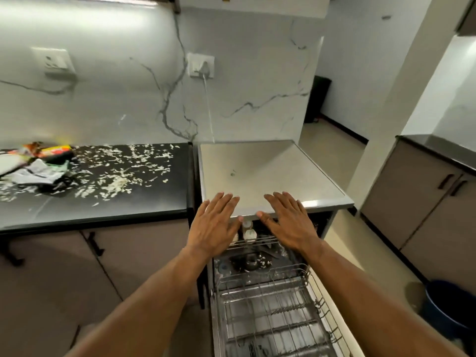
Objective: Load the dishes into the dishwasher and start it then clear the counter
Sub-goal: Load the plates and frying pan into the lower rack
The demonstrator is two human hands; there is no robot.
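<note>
both hands (216, 222) (288, 222) flat-fingered, empty, above open dishwasher (268, 173); littered black counter (144, 199) beside, marble wall (244, 73) behind

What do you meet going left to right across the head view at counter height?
Wrappers and papers → scattered white scraps on the black counter → left hand → right hand, both over the dishwasher top → grey cabinet.
</note>
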